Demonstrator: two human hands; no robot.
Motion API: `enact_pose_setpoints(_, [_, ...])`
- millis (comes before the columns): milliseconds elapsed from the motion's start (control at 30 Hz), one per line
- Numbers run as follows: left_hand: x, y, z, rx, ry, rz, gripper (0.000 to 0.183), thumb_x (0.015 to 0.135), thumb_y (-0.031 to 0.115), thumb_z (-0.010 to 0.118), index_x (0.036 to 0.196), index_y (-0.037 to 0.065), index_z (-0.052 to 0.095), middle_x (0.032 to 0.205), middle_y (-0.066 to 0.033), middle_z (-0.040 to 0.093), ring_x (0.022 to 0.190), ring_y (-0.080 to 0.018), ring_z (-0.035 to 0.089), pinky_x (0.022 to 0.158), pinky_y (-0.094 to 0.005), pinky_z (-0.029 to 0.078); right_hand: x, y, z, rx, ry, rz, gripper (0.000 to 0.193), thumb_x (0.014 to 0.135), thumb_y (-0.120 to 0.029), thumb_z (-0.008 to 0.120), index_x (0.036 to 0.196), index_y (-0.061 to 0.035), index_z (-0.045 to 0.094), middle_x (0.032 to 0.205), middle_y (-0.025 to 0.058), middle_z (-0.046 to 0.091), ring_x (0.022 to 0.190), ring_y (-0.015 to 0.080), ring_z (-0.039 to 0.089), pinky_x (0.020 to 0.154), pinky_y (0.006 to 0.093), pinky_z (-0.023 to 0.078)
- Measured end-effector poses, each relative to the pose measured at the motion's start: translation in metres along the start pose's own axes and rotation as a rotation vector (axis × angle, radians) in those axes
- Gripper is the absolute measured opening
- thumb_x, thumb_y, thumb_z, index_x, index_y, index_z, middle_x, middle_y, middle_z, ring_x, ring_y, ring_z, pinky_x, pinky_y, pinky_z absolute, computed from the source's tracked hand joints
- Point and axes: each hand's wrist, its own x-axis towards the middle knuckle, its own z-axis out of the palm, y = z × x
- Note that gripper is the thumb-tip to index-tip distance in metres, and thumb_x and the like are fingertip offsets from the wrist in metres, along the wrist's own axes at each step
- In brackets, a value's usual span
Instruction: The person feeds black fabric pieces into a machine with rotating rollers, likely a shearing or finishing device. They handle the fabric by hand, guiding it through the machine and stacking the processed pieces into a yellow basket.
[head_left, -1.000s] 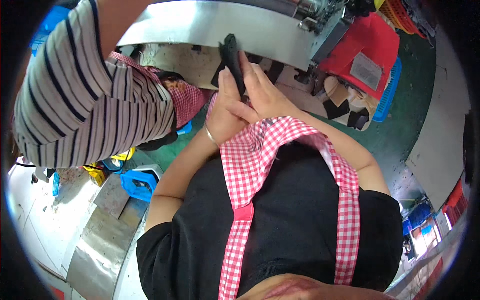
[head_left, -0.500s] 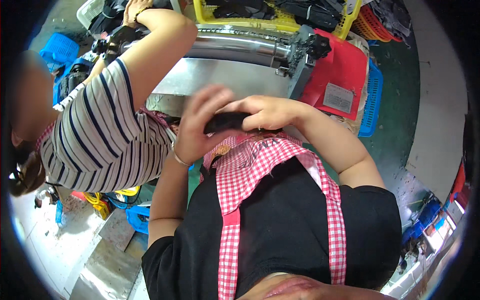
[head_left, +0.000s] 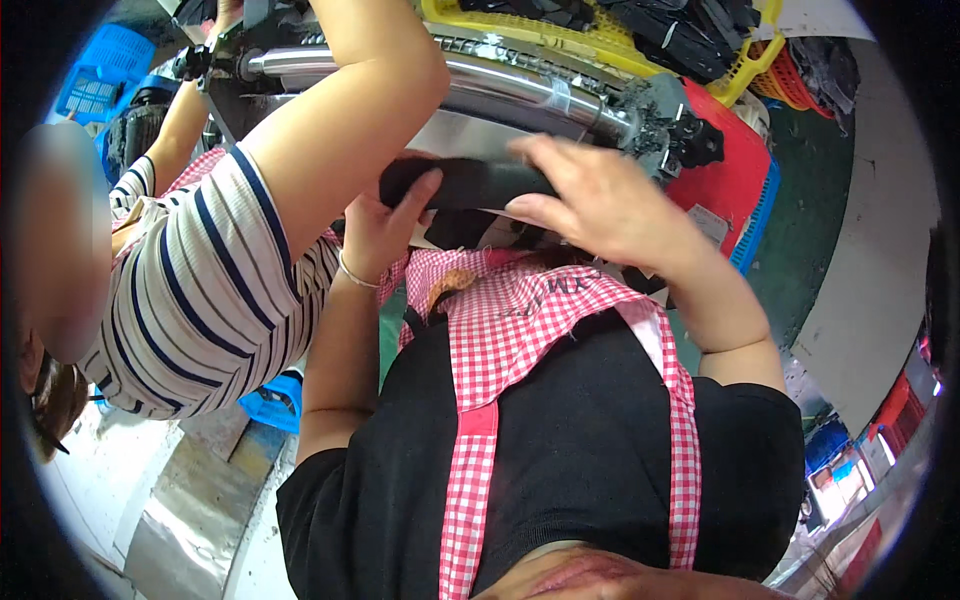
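A long, dark black piece of flexible-looking material (head_left: 465, 186) is held up in front of my apron, its exact kind unclear. My left hand (head_left: 385, 222) grips its left end, with the thumb laid across the near face. At the other end is my right hand (head_left: 605, 200), slightly smeared by motion, thumb and fingers to either side of the piece. More black material shows below it, partly hidden. Just beyond my hands lies a machine with a shiny metal roller (head_left: 480, 78) and a pale metal plate (head_left: 455, 135).
Close on my left stands a person in a striped top (head_left: 215, 270), an arm reaching across the roller. A yellow basket (head_left: 560, 35) of black pieces sits behind the machine. At right are a red panel (head_left: 735, 140), a blue basket (head_left: 762, 215) and an orange basket (head_left: 785, 80).
The black piece has come up and into fuller view. My left hand has closed on its left end, while my right hand has moved to the right. The other person's arm has shifted right.
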Motion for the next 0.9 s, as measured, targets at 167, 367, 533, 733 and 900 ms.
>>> enact_pose_setpoints(167, [0.017, -0.007, -0.007, 0.452, 0.114, 0.313, 0.047, 0.093, 0.018, 0.079, 0.131, -0.005, 0.063, 0.131, -0.0149, 0.066, 0.125, -0.0251, 0.058, 0.109, -0.0376, 0.042, 0.043, 0.021, -0.100, 0.177, 0.133, -0.127, 0.056, 0.089, -0.030, 0.076, 0.135, -0.0020, 0.060, 0.126, 0.0194, 0.068, 0.120, 0.0304, 0.065, 0.101, 0.0401, 0.051])
enact_pose_setpoints(367, [0.041, -0.017, 0.001, 0.451, 0.214, 0.331, 0.043, 0.093, 0.024, 0.080, 0.125, -0.002, 0.068, 0.123, -0.0146, 0.070, 0.112, -0.0255, 0.064, 0.100, -0.0375, 0.047, 0.153, 0.088, -0.106, 0.244, -0.494, -0.057, 0.047, 0.106, -0.039, 0.055, 0.126, 0.0030, 0.064, 0.107, 0.0144, 0.072, 0.096, 0.0211, 0.068, 0.083, 0.0364, 0.056])
enact_pose_setpoints(533, [0.059, 0.007, 0.004, 0.497, 0.088, 0.205, 0.028, 0.094, 0.021, 0.077, 0.109, -0.002, 0.074, 0.101, -0.0085, 0.074, 0.091, -0.0187, 0.067, 0.088, -0.0347, 0.051, 0.194, 0.104, -0.053, 0.294, -0.702, 0.046, 0.053, 0.106, -0.046, 0.056, 0.121, 0.0042, 0.064, 0.099, 0.0094, 0.069, 0.090, 0.0174, 0.065, 0.080, 0.0338, 0.056])
enact_pose_setpoints(733, [0.051, -0.003, -0.007, 0.169, -0.082, 0.044, 0.020, 0.090, 0.011, 0.079, 0.106, 0.000, 0.074, 0.098, -0.0057, 0.074, 0.093, -0.0111, 0.066, 0.087, -0.0274, 0.052, 0.198, 0.141, -0.035, 0.682, -0.741, 0.085, 0.033, 0.105, -0.030, 0.063, 0.116, 0.0006, 0.062, 0.092, 0.0045, 0.064, 0.079, 0.0118, 0.060, 0.073, 0.0284, 0.055])
enact_pose_setpoints(900, [0.046, 0.005, 0.002, 0.286, -0.053, 0.028, 0.021, 0.088, 0.010, 0.081, 0.104, 0.000, 0.073, 0.097, -0.0064, 0.074, 0.095, -0.0119, 0.068, 0.088, -0.0281, 0.053, 0.182, 0.116, -0.046, 0.619, -0.651, 0.143, 0.039, 0.103, -0.037, 0.064, 0.114, -0.0002, 0.064, 0.094, 0.0059, 0.066, 0.083, 0.0124, 0.062, 0.073, 0.0286, 0.054])
